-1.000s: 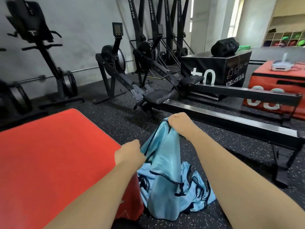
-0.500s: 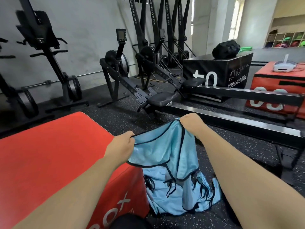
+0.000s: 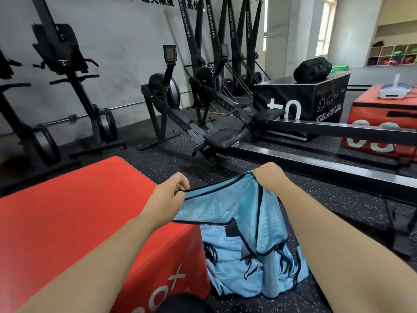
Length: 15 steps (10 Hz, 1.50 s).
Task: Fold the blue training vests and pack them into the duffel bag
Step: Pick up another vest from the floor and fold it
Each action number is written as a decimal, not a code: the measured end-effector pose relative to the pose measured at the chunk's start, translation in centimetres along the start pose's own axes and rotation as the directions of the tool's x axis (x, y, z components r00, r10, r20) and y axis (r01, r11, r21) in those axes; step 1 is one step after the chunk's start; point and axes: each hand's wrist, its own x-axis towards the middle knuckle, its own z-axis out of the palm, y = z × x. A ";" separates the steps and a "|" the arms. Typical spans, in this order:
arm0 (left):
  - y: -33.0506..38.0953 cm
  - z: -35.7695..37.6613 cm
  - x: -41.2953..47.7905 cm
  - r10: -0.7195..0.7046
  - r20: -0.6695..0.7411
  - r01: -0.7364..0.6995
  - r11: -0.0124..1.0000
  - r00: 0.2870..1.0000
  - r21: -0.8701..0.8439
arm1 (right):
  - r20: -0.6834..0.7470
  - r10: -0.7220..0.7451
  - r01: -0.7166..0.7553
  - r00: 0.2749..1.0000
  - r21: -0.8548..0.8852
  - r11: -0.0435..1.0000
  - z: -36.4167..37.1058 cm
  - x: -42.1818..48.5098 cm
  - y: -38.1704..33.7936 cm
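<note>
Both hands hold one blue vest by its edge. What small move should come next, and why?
Probably swing the vest left and lay it flat on the red box. The left hand and right hand pinch its top edge; it hangs unfolded over the pile, and the box top is beside it.

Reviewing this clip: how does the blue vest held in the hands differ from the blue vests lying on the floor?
The held vest is raised and stretched between the left hand and right hand; the floor vests lie in a heap beside the red box. The held vest's top edge is pulled nearly straight, while the floor vests are crumpled, with tangled trim. Both are light blue with dark edging.
</note>
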 end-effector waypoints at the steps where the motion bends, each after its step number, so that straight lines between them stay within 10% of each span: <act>1: 0.8 -0.4 0.0 0.042 0.027 -0.039 0.995 0.999 -0.096 | -0.019 0.039 -0.040 0.999 -0.032 0.999 0.3 0.1 0.9; 4: 0.8 -0.8 0.3 0.057 0.158 -0.116 0.913 0.986 0.391 | -0.054 0.107 -0.103 0.993 0.077 0.992 0.3 -0.4 1.3; 5: 0.7 -0.4 0.2 0.092 0.110 -0.123 0.940 0.990 0.319 | -0.010 0.183 -0.175 0.983 0.247 0.953 -0.3 -0.7 0.8; 6: 2.1 0.5 1.3 0.025 -0.017 -0.022 0.987 1.000 0.158 | 0.180 -0.118 0.155 0.976 -0.203 0.967 -0.2 -2.5 -1.2; 7: 4.9 2.1 2.6 -0.119 0.022 0.119 0.993 0.993 -0.003 | 0.251 -0.066 0.113 0.966 -0.179 0.977 0.5 -3.1 -2.7; 9: 6.8 4.9 4.0 -0.096 0.235 0.017 0.948 0.967 0.317 | 0.409 -0.115 0.178 0.905 -0.120 0.977 0.8 -3.4 -4.2; 12: 4.3 4.8 5.3 -0.202 0.284 0.246 0.961 0.937 -0.126 | 0.165 -0.409 0.358 0.898 0.267 0.895 0.4 -3.7 -2.0; 15: 3.3 4.9 5.5 -0.083 0.257 0.103 0.993 0.963 -0.065 | 0.231 -0.456 0.507 0.860 -0.275 0.817 3.4 -4.6 -1.6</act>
